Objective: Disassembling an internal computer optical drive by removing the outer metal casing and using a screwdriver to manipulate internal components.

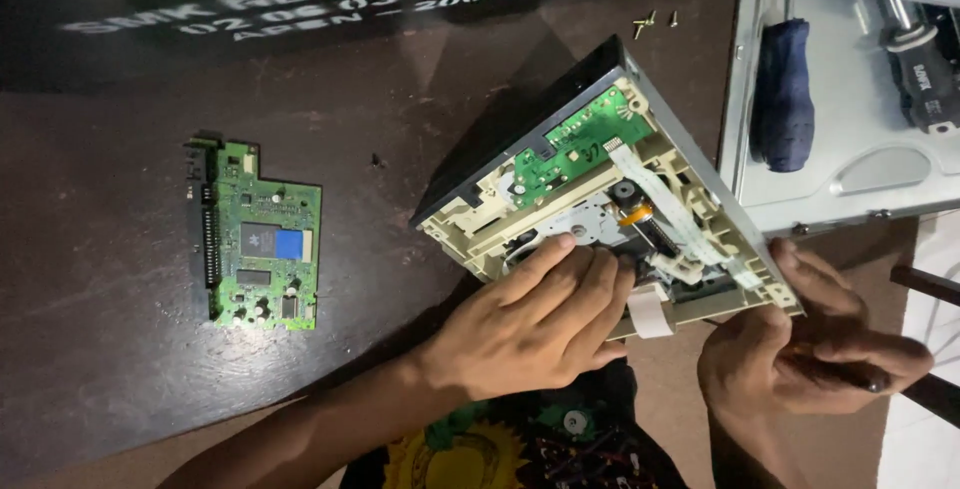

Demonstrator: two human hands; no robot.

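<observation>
Opened optical drive [600,179] propped on edge on the dark table [120,369], both your hands on it.

Your left hand [535,324] lies flat over the drive's lower mechanism, fingers extended and together, pressing on the metal plate rather than gripping it. Your right hand [800,349] is curled about the drive's lower right corner, thumb on the frame edge; a dark tool handle [860,377] appears to lie in that fist, though the grip is partly hidden. A loose green circuit board [262,239] lies well apart to the left. A blue-handled screwdriver [782,94] rests on the metal cover [900,169] at upper right, small screws [652,20] near it.
</observation>
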